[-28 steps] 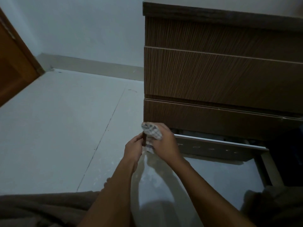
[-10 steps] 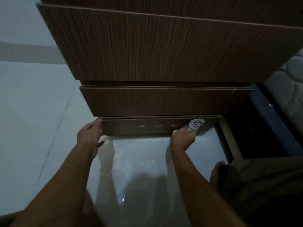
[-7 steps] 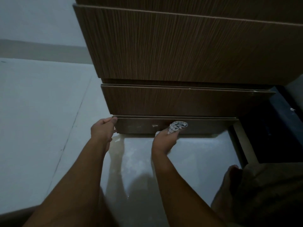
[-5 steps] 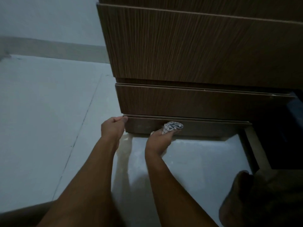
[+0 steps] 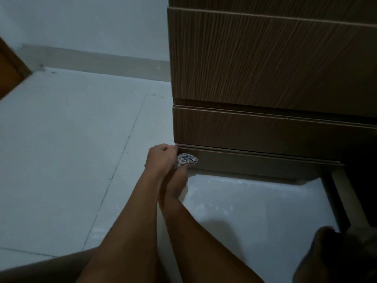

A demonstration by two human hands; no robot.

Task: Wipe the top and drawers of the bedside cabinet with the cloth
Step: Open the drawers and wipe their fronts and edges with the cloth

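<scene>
The brown wood-grain bedside cabinet [image 5: 265, 58] fills the upper right, with a lower drawer front [image 5: 265, 129] beneath the big one. Under it runs a low grey-brown base strip [image 5: 255, 162] just above the floor. My right hand [image 5: 179, 176] presses a bunched white checked cloth [image 5: 186, 159] against the left end of that strip. My left hand [image 5: 161, 158] lies over the right hand, fingers curled at the strip's left corner. The cabinet's top is out of view.
Pale tiled floor [image 5: 71, 150] spreads to the left, with a skirting board [image 5: 91, 60] along the white wall. An orange wooden door [image 5: 8, 74] shows at the far left edge. My foot [image 5: 318, 252] and dark fabric [image 5: 357, 252] lie at the bottom right.
My right hand has slid the cloth leftward along the base strip to its left end. The hands, apart before, now overlap. The view has shifted left.
</scene>
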